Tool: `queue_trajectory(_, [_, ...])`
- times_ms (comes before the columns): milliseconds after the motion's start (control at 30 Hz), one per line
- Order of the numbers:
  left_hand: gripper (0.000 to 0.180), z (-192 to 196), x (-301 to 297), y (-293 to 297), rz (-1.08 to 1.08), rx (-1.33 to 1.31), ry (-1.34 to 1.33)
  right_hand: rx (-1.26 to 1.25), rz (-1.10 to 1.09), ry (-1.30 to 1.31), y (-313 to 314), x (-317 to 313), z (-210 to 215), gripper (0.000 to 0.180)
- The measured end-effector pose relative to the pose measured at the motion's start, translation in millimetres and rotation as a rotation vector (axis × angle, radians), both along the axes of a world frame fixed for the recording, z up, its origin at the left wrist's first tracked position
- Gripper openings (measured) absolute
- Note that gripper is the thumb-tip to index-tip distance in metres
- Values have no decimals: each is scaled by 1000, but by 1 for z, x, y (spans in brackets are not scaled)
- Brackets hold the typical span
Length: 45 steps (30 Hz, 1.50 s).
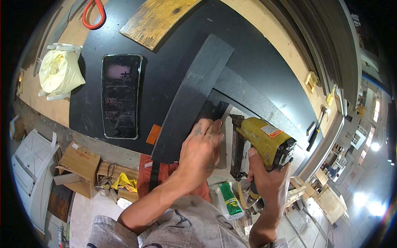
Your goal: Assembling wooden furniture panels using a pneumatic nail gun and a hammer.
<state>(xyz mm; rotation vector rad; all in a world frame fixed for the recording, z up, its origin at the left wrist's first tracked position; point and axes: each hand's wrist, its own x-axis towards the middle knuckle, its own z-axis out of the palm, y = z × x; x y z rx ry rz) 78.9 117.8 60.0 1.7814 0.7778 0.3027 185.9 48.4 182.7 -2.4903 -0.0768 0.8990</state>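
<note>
My left hand presses flat on a small dark wood piece where a long dark grey board meets a second dark strip. My right hand grips the handle of a yellow nail gun, whose black magazine and nose stand just right of my left hand, pointing toward the joint. All of it rests on a black worktop.
A smartphone lies on the worktop to the left, with an orange tag beside it. A light wooden plank, a red loop and a yellowish bag are farther back. Cardboard boxes and a green packet lie below.
</note>
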Motion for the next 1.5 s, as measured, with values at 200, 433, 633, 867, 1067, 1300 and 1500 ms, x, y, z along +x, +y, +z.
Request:
queue_trajectory(200, [32,-3,-2,0,18,3,26,-67,0,-23,-1,3,3,27])
queue_trajectory(433, [31,5,0,1,3,-30,28,4,45,-28,-6,13,-1,19])
queue_trajectory(633, [30,9,-26,-15,-12,-33,99,-103,60,-48,-8,12,5,28])
queue_trajectory(867, [29,10,-63,-31,-1,-86,115,-153,68,70,-31,-21,12,39])
queue_trajectory(1067, [30,4,-67,-36,25,-81,101,-289,158,32,-43,-31,6,41])
queue_trajectory(1300, [22,11,-73,-30,11,-73,72,-99,408,-186,-32,-44,10,31])
queue_trajectory(1500, [20,16,-67,-41,50,74,85,30,392,224,-32,-19,19,36])
